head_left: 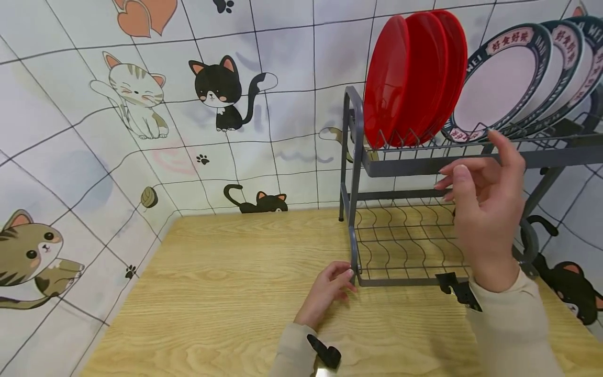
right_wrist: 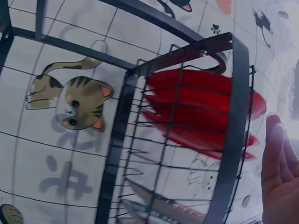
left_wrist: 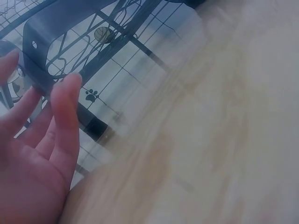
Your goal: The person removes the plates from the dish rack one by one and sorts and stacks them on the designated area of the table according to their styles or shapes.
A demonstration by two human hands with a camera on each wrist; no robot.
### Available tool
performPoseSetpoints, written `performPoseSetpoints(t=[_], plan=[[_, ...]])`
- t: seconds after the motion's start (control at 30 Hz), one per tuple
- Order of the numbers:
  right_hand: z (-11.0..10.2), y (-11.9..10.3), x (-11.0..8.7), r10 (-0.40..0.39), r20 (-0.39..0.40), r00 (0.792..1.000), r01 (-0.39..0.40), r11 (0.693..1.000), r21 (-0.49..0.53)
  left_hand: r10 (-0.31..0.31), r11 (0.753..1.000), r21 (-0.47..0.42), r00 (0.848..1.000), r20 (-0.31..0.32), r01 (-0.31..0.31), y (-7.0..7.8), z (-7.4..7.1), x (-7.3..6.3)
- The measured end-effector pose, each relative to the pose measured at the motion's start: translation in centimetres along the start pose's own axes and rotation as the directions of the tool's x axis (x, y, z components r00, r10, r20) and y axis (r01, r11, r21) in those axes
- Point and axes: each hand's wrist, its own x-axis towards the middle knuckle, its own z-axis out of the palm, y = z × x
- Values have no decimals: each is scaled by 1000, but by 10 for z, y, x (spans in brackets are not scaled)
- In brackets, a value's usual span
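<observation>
A grey two-tier dish rack [head_left: 424,166] stands on the wooden table. Red plates [head_left: 387,78] lean upright in the left of its top tier, and white plates with dark patterned rims [head_left: 504,78] lean to their right. My left hand [head_left: 327,290] is low at the rack's front left corner, fingertips right at the frame, fingers loosely bent. My right hand [head_left: 490,209] is raised before the top tier with nothing in it, fingers apart and slightly bent. In the right wrist view its fingertips [right_wrist: 274,122] come up beside the red plates [right_wrist: 196,112], seen through the wires.
The rack's lower tier [head_left: 405,241] is a wavy wire shelf close over the table [head_left: 226,283]. Tiled walls with cat pictures [head_left: 221,89] rise behind and to the left. A dark ring-shaped part [head_left: 529,238] hangs at the rack's right side.
</observation>
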Motion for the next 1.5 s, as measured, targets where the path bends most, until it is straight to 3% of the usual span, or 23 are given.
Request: performPoseSetpoints(t=[0.13,0.3,0.43,0.57,0.67,0.8,0.93,1.13,1.33,1.43,1.5], plan=[[4,-14,18,-47,20,999,47,998,-32,1,1000,14,1000,5,-1,-2,1,1],[9,-25,44,-127,77,989,137,980,-141,8,1000,6,1000,-13,-8,-18,-2,8],[15,-30,61,-91,129,987,122,960,-252,14,1000,-6,1000,-23,-15,-26,-5,13],[25,-42,75,-49,208,977,122,926,-358,23,1000,-7,999,-25,-23,-20,-5,10],[32,-51,89,-22,288,957,157,878,-453,28,1000,-2,999,-23,-28,-20,-6,9],[38,-56,110,74,366,928,160,808,-567,33,999,-11,999,-7,-33,-27,-9,13],[41,-56,124,206,417,885,115,772,-625,33,999,-12,999,-1,-33,-27,-10,14],[44,-52,132,337,445,830,42,757,-652,33,999,1,999,-6,-33,-27,-10,13],[52,-50,132,385,504,773,40,764,-644,19,1000,14,1000,-11,-19,-26,-11,11],[55,-49,130,389,511,766,28,775,-632,11,1000,16,1000,-14,-11,-26,-11,11],[55,-49,129,382,500,777,32,770,-637,12,1000,16,1000,-10,-12,-26,-10,12]])
